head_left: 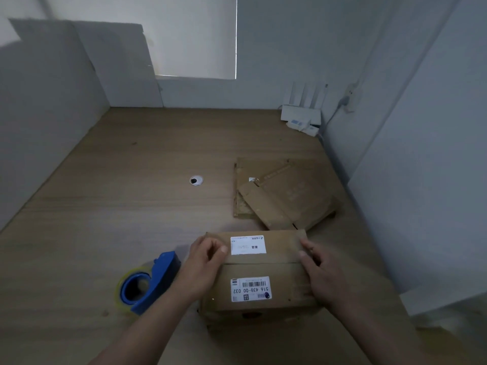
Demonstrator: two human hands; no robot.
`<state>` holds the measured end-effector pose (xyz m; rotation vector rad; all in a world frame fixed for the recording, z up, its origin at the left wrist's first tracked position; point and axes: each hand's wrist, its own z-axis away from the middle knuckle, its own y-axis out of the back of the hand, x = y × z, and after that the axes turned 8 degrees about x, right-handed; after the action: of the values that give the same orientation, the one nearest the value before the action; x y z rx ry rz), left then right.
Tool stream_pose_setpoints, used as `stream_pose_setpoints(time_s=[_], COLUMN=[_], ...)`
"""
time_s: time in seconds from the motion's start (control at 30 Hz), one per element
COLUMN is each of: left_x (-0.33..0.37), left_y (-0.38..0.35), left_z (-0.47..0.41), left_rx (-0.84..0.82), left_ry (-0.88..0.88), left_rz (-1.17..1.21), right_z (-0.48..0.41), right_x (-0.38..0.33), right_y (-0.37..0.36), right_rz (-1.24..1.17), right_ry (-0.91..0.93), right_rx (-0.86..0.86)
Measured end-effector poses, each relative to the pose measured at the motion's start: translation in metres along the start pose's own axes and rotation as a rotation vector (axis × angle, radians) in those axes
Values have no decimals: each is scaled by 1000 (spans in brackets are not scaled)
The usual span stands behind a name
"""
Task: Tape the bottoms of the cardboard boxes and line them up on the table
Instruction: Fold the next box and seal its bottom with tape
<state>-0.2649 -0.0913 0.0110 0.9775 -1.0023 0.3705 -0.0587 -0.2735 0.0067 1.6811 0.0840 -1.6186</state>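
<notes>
While the left hand (205, 259) grips the cardboard box (263, 270) at lower centre with curled fingers, the right hand (324, 277) presses straight fingers on it; its label (251, 289) reads "516 438-00 032".

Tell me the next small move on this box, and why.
Probably reach the left hand for the blue tape dispenser, which lies just beside it, while the right hand presses the flaps down. The cardboard box has its flaps folded shut, both hands are on it, and I see no tape across the seam yet.
</notes>
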Motion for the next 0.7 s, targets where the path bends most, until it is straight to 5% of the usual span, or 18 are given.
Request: stream_pose_setpoints(time_s=[0.17, 0.43, 0.7], left_x=[5, 8, 7], left_y=[-13, -12, 0], left_z=[14, 3, 10], left_rx=[184, 69, 2], left_ry=[59, 285, 220], left_rz=[-151, -168, -109], right_z=[-1, -5, -5], right_x=[6, -5, -2], right_y=[-1, -4, 2], right_rz=[2, -36, -64], right_ry=[-18, -351, -308], right_rx=[2, -185, -178])
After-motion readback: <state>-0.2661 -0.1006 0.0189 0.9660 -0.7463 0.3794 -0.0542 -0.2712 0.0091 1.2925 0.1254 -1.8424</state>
